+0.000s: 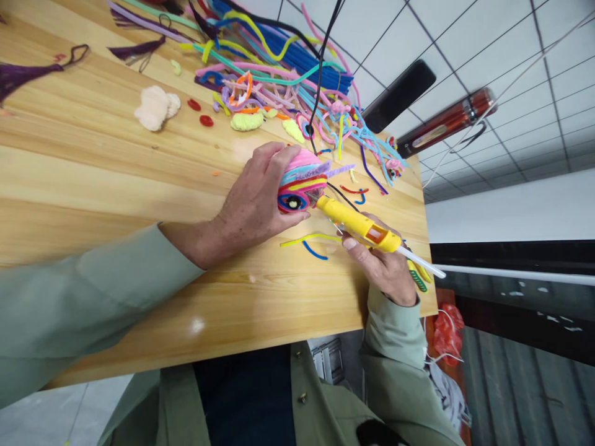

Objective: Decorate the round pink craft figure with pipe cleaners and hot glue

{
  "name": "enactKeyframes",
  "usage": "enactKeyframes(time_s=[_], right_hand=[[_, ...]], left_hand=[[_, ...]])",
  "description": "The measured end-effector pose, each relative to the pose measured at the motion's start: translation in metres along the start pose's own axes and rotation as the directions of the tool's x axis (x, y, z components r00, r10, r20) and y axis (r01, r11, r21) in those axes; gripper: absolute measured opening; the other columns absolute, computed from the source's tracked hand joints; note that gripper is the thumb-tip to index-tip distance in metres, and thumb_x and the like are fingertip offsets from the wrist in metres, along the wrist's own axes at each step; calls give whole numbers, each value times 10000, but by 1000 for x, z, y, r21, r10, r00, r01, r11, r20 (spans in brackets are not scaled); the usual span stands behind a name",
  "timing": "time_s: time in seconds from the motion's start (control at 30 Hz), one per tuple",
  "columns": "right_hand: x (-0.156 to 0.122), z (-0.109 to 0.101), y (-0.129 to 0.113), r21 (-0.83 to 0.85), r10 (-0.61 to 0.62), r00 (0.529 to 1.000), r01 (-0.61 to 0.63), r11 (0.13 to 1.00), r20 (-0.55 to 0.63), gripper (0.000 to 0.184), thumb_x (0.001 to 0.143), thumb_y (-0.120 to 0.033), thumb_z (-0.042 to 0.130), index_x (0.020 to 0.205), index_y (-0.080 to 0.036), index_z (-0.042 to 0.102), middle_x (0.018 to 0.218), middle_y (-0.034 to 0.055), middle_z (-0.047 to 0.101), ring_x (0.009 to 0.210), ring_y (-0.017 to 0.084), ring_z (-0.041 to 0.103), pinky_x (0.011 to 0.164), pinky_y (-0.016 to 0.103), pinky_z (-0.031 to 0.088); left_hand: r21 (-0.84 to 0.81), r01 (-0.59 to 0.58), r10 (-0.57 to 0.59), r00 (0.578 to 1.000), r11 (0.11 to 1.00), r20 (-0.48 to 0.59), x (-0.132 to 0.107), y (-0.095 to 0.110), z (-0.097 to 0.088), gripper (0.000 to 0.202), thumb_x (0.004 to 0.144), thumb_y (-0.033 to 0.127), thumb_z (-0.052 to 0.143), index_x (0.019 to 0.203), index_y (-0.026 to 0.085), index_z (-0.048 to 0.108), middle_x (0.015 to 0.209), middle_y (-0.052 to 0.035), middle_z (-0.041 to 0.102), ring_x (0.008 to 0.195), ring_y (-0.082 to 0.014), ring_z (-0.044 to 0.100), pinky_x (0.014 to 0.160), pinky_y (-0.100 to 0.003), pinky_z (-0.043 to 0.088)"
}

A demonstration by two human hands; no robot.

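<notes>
My left hand (263, 195) is wrapped round a colourful pipe-cleaner figure (304, 176) just above the wooden table. Pink, light blue, red and yellow bands cover the figure, and a round blue, red and black eye faces me. My right hand (383, 263) grips a yellow hot glue gun (356, 220), with a white glue stick poking from its back end. The gun's metal nozzle meets the figure's right side, close to the eye; whether it touches cannot be made out. Short yellow and blue pipe-cleaner pieces (316, 249) lie below the figure.
Tangled pipe cleaners (279, 74) pile up at the table's far side. A black phone (400, 96) and a red-brown flask (446, 124) are at the far right. Green-and-yellow-handled pliers (418, 274) lie beside my right wrist. Purple tassels (37, 73) and pale fluffy pieces (153, 108) sit left.
</notes>
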State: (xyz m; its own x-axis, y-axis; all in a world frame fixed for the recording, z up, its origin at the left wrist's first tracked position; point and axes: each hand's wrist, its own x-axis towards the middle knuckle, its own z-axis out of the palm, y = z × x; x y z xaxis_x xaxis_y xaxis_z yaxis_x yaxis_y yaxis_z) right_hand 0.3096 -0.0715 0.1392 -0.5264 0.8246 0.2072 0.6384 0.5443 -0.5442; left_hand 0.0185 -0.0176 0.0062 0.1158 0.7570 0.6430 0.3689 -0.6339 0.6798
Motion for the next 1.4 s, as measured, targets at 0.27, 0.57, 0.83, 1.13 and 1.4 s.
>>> enactKeyframes(time_s=[0.27, 0.57, 0.83, 1.13, 1.4], right_hand=[[-1, 0, 0, 12, 28, 1000, -28, 1000, 5, 170, 1191, -503, 749, 1144, -371, 846, 1029, 53, 794, 940, 310, 776, 831, 491, 691], [-1, 2, 2, -46, -31, 999, 30, 998, -9, 203, 1198, -406, 730, 1085, -263, 817, 1007, 57, 795, 926, 270, 788, 806, 415, 652], [-4, 1, 3, -23, -12, 1000, 11, 1000, -19, 136, 1189, -409, 755, 1150, -320, 850, 1075, 44, 812, 971, 280, 799, 863, 440, 690], [-4, 2, 8, -2, 28, 999, -28, 1000, -19, 143, 1188, -451, 768, 1141, -340, 845, 1084, 33, 826, 993, 283, 827, 907, 458, 739], [-6, 1, 6, -33, 5, 1000, -5, 999, -14, 153, 1196, -434, 755, 1168, -329, 862, 1072, 45, 831, 994, 287, 820, 912, 469, 738]], left_hand=[[46, -23, 20, 998, 999, 64, 0, -1, -3, 1077, 985, 634, 1006, 1829, 353, 399, 1808, -169, 552, 1694, -498, 552, 1450, -792, 482], [149, -9, -4, 996, 989, 90, 2, 7, -6, 1020, 1045, 599, 952, 1819, 288, 366, 1797, -186, 550, 1677, -454, 560, 1420, -780, 518], [140, 55, -68, 993, 989, 94, 3, 14, -8, 1006, 1003, 493, 990, 1793, 365, 380, 1815, -144, 559, 1723, -435, 550, 1470, -739, 495], [203, 12, -30, 996, 979, 88, 4, 17, -6, 1156, 904, 320, 1074, 1797, 286, 341, 1778, -214, 558, 1678, -455, 584, 1440, -720, 530], [240, 2, -38, 988, 971, 149, 5, 15, -9, 1189, 916, 410, 1085, 1793, 275, 294, 1800, -239, 541, 1692, -471, 585, 1429, -742, 522]])
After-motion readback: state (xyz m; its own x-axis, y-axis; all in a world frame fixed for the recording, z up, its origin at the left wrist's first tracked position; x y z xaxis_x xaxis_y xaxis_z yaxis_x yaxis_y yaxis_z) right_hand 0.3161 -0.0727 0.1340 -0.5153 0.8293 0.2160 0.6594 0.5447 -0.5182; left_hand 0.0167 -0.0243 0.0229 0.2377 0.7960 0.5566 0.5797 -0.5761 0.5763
